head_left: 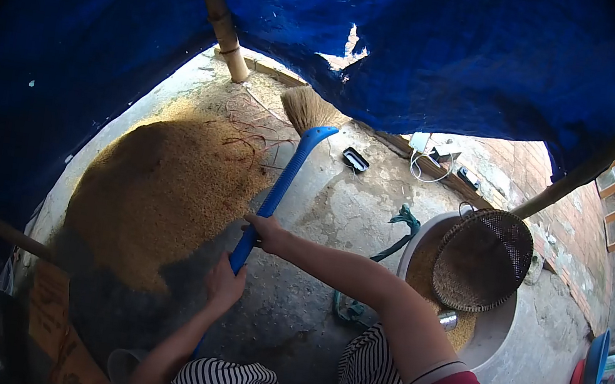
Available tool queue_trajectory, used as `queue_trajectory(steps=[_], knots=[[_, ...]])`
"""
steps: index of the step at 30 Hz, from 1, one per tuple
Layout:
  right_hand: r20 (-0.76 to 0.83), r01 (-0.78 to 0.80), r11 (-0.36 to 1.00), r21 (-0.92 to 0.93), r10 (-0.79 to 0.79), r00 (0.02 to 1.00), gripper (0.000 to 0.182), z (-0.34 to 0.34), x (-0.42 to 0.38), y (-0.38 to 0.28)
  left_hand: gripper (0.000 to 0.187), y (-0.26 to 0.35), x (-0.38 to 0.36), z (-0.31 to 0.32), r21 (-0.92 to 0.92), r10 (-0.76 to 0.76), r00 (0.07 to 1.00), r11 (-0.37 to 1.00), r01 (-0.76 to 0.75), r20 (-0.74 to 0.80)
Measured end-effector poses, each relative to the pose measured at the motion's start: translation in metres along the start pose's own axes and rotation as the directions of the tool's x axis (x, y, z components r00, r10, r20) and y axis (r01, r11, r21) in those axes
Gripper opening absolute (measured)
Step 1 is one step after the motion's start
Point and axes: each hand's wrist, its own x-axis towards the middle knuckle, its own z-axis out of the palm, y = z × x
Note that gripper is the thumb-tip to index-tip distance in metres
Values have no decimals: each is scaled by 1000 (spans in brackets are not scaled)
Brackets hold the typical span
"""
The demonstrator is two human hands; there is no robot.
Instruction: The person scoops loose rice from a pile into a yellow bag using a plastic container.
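Note:
Both of my hands grip the blue handle of a broom [285, 177]. My right hand [265, 234] is wrapped round its middle, and my left hand [225, 284] closes on it lower down, nearer my body. Pointing away from me, the broom's straw bristles [306, 109] are at the far end, beside reddish strands on the ground. To the left of the handle a wide heap of golden grain [168, 189] lies on the concrete floor [336, 211], part of it in shadow.
On the right a large pale basin [493, 345] holds grain, a metal can [447, 320] and a woven basket [468, 271] resting on its rim. A blue tarp [450, 55] hangs low overhead on bamboo poles [224, 26]. A black-and-white case [355, 160] lies ahead; cardboard [52, 306] lies left.

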Motion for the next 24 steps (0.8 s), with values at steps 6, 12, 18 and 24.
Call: queue_trajectory(steps=[6, 12, 18, 24], knots=[[-138, 176, 981, -78, -185, 973, 38, 8, -6, -13, 40, 24, 48, 19, -147, 66, 997, 986, -73, -50], [-284, 247, 951, -184, -292, 913, 63, -10, -4, -30, 43, 55, 89, 29, -153, 12, 1000, 988, -12, -4], [-301, 397, 910, -118, -414, 859, 65, -46, 31, -56, 49, 87, 143, 48, -430, 218, 974, 875, -223, -60], [-547, 289, 871, -396, -477, 688, 61, -87, 34, -79, 68, 95, 160, 35, -510, 578, 788, 753, -416, 211]])
